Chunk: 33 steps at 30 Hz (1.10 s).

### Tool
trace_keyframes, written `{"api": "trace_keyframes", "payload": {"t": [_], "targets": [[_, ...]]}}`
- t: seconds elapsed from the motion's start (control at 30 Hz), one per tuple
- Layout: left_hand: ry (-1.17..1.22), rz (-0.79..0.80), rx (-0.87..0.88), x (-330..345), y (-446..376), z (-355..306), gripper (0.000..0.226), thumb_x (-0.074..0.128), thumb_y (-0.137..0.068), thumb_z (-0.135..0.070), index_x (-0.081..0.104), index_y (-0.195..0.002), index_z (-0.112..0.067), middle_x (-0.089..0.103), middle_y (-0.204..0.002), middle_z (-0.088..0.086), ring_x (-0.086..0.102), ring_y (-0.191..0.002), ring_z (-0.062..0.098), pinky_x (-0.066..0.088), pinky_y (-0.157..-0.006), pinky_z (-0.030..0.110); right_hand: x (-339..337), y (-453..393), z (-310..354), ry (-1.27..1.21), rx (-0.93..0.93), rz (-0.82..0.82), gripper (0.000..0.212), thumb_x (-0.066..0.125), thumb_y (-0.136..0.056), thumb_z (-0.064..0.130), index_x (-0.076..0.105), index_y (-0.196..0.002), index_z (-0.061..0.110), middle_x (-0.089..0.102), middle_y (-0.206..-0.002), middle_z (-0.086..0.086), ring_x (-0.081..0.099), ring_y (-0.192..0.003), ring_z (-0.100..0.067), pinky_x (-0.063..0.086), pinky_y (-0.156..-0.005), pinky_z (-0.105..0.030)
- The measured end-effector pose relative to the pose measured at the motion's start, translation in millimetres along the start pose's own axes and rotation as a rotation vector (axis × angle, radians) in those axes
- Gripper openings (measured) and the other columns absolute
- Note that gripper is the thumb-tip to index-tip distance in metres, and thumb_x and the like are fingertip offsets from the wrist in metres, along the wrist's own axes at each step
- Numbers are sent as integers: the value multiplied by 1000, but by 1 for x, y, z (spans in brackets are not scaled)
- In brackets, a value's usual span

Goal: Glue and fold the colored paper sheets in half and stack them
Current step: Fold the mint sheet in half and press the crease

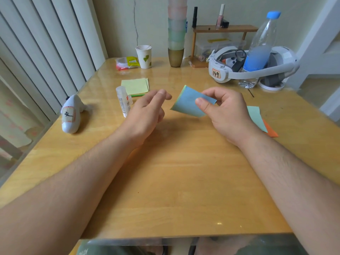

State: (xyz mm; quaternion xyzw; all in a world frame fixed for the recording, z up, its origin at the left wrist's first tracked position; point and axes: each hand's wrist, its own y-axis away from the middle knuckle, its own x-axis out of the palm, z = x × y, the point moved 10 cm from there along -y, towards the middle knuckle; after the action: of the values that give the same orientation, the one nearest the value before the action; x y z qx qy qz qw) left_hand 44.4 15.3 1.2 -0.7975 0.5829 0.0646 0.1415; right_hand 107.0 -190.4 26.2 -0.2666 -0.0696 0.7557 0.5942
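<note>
My right hand (223,112) pinches a folded blue paper (187,103) with a yellow-green edge, lifted above the wooden table (174,172). My left hand (147,111) hovers just left of the paper with its fingers loosely curled, holding nothing. A stack of yellow-green sheets (135,86) lies further back on the left. A glue stick (123,101) stands upright beside that stack, next to my left hand. A light green sheet (256,117) over an orange sheet (270,131) lies to the right of my right hand.
A white controller (70,115) lies at the table's left edge. At the back stand a paper cup (144,56), a tall stack of cups (176,34), a white headset (252,64), a water bottle (257,52) and a small wooden shelf (223,29).
</note>
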Motion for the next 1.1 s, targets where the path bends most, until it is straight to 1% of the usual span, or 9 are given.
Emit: {"api": "trace_keyframes", "payload": {"t": [0.13,0.23,0.33,0.43,0.53,0.63,0.83,0.93,1.1], "targets": [[307,149,-176,21,4,8,35,42,-107,-54,57,-129,-31,70,-79,10,64,-70,26,52,-69,37,0,3,22,54,-177,-25,27,82,-88,17,73,-85,41,68,-93,8,62,-87,-5,50,-75,-23],[454,163,-196,25,3,9,24,56,-107,-31,56,-131,-30,71,-88,11,68,-77,30,58,-70,38,14,9,30,126,-295,40,21,88,-82,16,79,-89,35,60,-94,10,60,-89,-8,48,-80,-25],[384,98,-98,14,-4,9,46,62,-97,2,62,-127,-33,68,-98,14,64,-79,31,57,-75,42,26,11,22,255,-262,168,27,95,-73,34,78,-92,41,53,-108,11,57,-112,-16,46,-99,-29],[169,-12,43,-2,-6,3,60,63,-95,1,57,-131,-46,73,-103,12,70,-79,23,57,-72,38,36,13,10,295,-157,286,40,92,-66,55,70,-100,54,44,-123,15,49,-127,-9,40,-108,-27],[-6,-60,152,-7,-3,-9,65,64,-95,-6,47,-136,-54,73,-99,4,68,-74,12,58,-67,35,26,8,7,123,-87,164,23,79,-81,55,70,-102,52,51,-122,12,57,-113,-6,50,-98,-27],[2,-76,161,-8,0,-12,46,66,-96,-7,50,-120,-43,71,-106,4,75,-80,20,61,-68,48,25,6,-7,-26,53,139,14,76,-88,40,75,-101,44,67,-107,6,64,-88,-12,56,-86,-39],[19,-65,147,-3,-2,-8,19,71,-96,-13,68,-103,-30,72,-103,-15,70,-79,11,59,-73,39,31,8,-17,-162,133,115,28,82,-89,9,75,-100,34,66,-97,4,61,-77,-11,57,-79,-29],[27,-15,123,3,-1,-6,30,74,-95,-14,69,-116,-34,72,-117,-15,76,-89,13,63,-87,48,23,6,-18,-180,146,62,31,80,-89,4,73,-101,32,67,-98,2,62,-76,-11,58,-77,-27],[-27,136,120,16,3,-8,63,77,-89,-3,60,-133,-45,63,-135,-25,73,-90,13,62,-86,52,15,2,-23,-146,145,5,32,80,-89,4,73,-100,34,68,-102,0,58,-75,-13,58,-81,-28]]}}
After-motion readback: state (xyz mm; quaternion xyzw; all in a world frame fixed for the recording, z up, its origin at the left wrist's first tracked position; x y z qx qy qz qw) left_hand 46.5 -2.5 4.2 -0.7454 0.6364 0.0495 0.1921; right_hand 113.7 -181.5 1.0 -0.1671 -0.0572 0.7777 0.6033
